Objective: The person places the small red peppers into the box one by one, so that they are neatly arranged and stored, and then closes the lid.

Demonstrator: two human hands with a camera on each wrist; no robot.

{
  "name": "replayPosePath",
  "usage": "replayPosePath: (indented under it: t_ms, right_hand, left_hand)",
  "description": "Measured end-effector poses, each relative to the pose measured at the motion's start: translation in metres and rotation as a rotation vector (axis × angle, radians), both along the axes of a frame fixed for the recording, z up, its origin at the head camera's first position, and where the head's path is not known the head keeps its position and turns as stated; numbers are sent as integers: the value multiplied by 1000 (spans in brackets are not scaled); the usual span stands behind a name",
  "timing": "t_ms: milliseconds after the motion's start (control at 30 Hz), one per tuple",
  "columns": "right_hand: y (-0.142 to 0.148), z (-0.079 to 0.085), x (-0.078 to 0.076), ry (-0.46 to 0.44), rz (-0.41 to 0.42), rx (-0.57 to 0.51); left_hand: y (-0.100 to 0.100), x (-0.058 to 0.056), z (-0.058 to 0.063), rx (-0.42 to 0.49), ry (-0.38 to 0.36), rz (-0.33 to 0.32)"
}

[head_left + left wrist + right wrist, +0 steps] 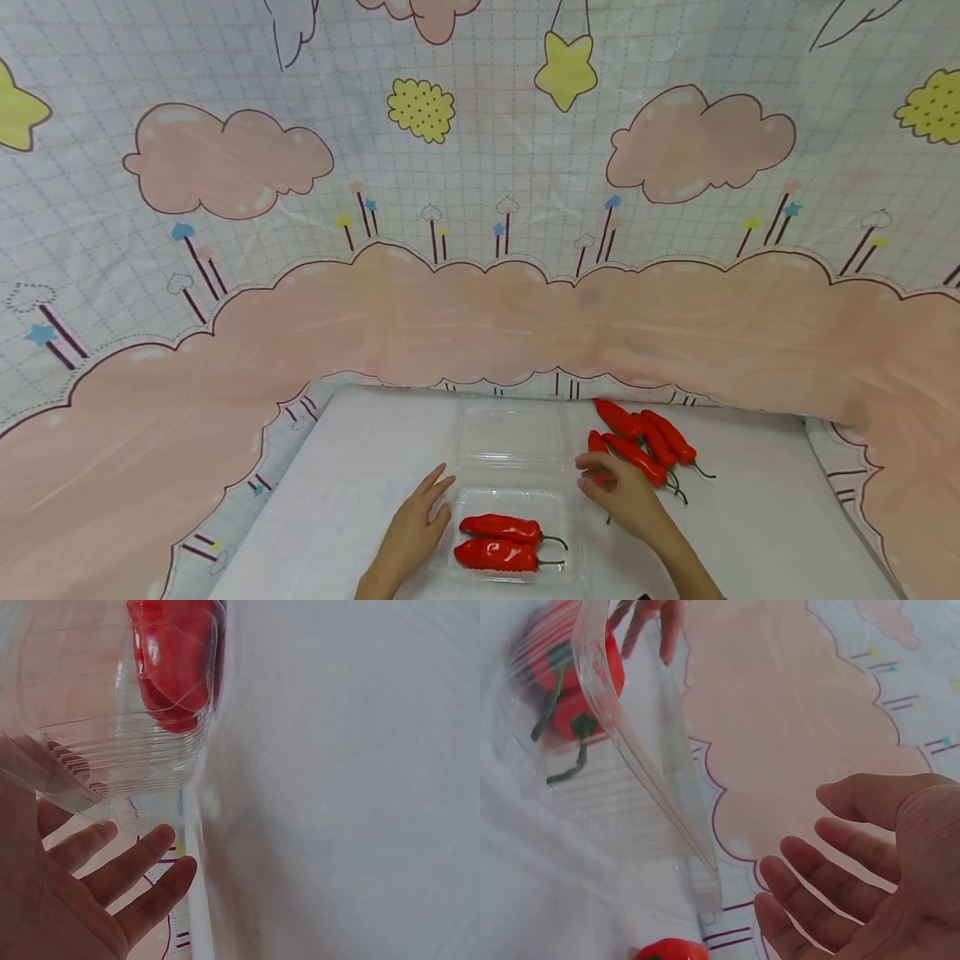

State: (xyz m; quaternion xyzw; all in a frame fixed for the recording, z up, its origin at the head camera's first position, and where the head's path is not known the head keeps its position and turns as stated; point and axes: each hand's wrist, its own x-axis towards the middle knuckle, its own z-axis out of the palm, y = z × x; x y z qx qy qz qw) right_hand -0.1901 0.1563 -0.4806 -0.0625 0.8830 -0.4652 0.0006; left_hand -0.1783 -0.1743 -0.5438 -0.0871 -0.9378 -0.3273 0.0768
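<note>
Two red chili peppers (498,527) with green stems lie side by side in the base of a clear plastic clamshell box (513,502). Its lid (513,429) is folded back, away from me. At the left side of the box is my left hand (408,533), its fingers extended near the box wall; whether they touch it I cannot tell. To the right of the box my right hand (626,496) hovers with loosely bent fingers, holding nothing in the right wrist view. It partly hides a red chili pepper (597,442) on the table.
Several more red chili peppers (641,457) lie in a loose pile beyond my right hand, some overlapping. A white cloth covers the table (750,517). Behind it hangs a curtain (480,325) printed with clouds and stars.
</note>
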Motion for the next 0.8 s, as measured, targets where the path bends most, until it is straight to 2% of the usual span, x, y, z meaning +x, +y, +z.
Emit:
replayPosePath:
  t_ms: [367,600,800]
  right_hand:
    - [22,-8,-8,45,-33,-41]
    - [36,-9,-12,51,-63,-2]
    - [46,-9,-12,94,-83,32]
  left_hand:
    - [0,0,0,-1,0,2]
    - [0,0,0,2,8,1]
    - [0,0,0,2,13,-1]
